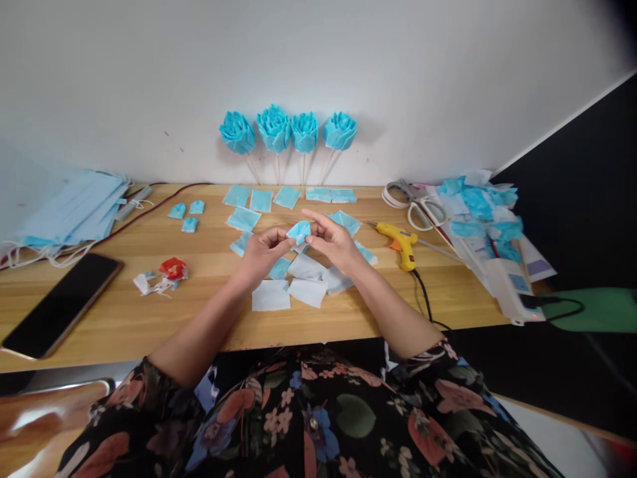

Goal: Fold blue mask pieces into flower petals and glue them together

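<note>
Between my two hands, above the middle of the table, is a small folded blue fabric petal [299, 230]. My left hand [266, 251] pinches its left edge between thumb and fingers. On the other side, my right hand [332, 242] grips the right edge, with its index finger stretched out over the top. Beneath and around my hands lie several cut fabric pieces, some blue side up [243, 218] and some white side up [271, 295]. To the left, a few finished-looking folded petals [190, 224] rest on the wood.
Several blue fabric flowers [273, 129] on sticks lean against the wall. A yellow glue gun [402, 244], scissors [421, 206] and a heap of blue scraps [480, 202] are at right. Face masks [74, 209], a phone [62, 305] and a red scrap [174, 268] lie left.
</note>
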A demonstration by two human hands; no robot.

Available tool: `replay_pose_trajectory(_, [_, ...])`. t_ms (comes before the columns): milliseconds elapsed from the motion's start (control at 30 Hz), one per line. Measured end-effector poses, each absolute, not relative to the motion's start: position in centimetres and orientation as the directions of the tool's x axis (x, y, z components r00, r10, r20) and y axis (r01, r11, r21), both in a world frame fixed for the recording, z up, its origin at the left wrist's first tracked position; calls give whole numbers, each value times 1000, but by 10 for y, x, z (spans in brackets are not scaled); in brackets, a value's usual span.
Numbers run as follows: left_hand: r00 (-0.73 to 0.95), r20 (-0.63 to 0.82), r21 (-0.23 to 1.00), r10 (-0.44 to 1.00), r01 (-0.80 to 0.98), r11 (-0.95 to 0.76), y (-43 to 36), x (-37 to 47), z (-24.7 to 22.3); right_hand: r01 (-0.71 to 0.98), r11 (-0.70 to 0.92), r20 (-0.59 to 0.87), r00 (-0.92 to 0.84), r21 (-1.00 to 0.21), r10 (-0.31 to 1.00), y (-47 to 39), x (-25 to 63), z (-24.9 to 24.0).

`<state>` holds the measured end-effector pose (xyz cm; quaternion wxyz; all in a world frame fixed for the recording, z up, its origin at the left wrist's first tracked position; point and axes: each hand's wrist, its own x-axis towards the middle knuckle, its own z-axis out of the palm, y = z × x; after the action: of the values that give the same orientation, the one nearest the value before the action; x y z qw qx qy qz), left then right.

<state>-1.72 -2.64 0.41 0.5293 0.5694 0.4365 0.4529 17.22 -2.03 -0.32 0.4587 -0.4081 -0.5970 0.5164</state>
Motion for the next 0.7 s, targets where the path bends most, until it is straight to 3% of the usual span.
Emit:
replay_pose_trajectory(433, [192,25,999,981,-34,-19,-26,-19,6,7,186,180,-226,-982,957,-17,175,-6])
replay_pose_trajectory(700, [235,16,999,972,24,-22,-27,-16,10,21,182,172,-233,-983,957,-19,173,-4])
